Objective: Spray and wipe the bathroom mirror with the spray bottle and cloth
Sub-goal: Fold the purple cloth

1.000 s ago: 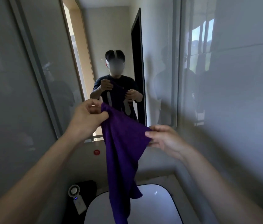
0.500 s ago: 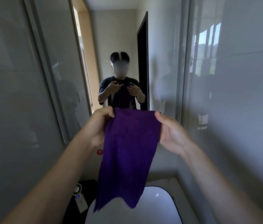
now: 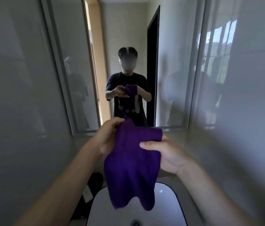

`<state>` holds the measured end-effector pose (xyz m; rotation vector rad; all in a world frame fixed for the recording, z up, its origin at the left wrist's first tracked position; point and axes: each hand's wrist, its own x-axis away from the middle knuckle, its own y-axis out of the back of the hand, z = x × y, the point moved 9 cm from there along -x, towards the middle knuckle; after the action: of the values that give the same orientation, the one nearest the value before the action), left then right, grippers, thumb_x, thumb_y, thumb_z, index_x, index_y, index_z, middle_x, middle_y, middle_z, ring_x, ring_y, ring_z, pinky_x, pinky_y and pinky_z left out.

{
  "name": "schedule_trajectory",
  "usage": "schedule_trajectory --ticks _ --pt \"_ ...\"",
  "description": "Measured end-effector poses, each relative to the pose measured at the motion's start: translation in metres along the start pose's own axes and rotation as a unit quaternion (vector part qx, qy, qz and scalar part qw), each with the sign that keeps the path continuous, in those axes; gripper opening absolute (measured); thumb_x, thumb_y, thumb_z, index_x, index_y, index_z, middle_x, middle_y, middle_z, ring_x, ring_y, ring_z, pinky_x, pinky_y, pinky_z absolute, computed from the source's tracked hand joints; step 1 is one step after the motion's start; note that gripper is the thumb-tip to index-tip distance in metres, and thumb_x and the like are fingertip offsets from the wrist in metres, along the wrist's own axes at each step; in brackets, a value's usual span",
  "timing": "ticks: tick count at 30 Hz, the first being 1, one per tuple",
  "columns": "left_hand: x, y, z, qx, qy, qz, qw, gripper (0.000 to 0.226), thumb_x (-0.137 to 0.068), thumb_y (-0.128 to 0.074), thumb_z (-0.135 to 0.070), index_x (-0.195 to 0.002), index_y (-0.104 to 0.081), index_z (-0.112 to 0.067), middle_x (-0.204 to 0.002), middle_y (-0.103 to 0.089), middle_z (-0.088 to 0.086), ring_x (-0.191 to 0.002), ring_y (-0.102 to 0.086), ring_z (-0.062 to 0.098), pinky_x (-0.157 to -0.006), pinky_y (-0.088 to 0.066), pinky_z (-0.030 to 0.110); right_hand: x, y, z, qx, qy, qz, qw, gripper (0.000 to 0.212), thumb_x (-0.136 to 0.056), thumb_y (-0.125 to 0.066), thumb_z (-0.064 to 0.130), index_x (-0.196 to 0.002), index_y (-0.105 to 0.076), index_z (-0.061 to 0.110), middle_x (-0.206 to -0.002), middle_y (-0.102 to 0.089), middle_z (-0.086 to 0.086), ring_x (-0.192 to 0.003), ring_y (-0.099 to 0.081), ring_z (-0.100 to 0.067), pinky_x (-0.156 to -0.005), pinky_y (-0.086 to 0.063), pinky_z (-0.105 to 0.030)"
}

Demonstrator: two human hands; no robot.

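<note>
You are standing in a grey-walled bathroom, facing the framed wall mirror above a glossy white basin. Your left hand is pinching the top corner of the soft purple cloth with curled fingers, while your right hand is gripping its right side, thumb pressing across the front. The cloth is hanging over the basin in limp, rounded folds, no longer stretched flat between your hands as it was half a second ago, and your right hand is sitting lower.

Glossy grey wall tiles on both sides, white basin below, daylight reflection at right.
</note>
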<state>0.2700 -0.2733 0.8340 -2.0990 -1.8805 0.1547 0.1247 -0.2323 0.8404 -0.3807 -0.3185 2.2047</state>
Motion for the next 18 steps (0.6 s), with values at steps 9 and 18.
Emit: schedule_trajectory --ticks 9,18 --pt "0.022 -0.012 0.045 0.065 0.034 0.119 0.990 0.065 -0.083 -0.077 -0.039 -0.140 -0.059 -0.016 -0.140 -0.062 0.012 -0.121 -0.064 0.029 -0.097 -0.054 0.044 -0.011 0.031 0.034 0.066 -0.024 -0.083 0.994 0.039 -0.089 -0.053 -0.014 -0.124 -0.066 -0.006 -0.123 -0.070 -0.025 -0.107 -0.072 -0.033 -0.089 -0.061 -0.040" --pt "0.016 0.023 0.038 -0.033 -0.039 -0.043 0.998 0.076 -0.075 -0.071 0.019 -0.136 -0.056 -0.022 -0.134 -0.061 0.017 -0.119 -0.063 0.033 -0.081 -0.061 0.042 -0.020 0.102 -0.018 0.268 -0.208 -0.161 0.927 0.026 -0.091 -0.064 -0.003 -0.117 -0.069 -0.004 -0.093 -0.079 -0.014 -0.084 -0.076 -0.026 -0.074 -0.063 -0.041"
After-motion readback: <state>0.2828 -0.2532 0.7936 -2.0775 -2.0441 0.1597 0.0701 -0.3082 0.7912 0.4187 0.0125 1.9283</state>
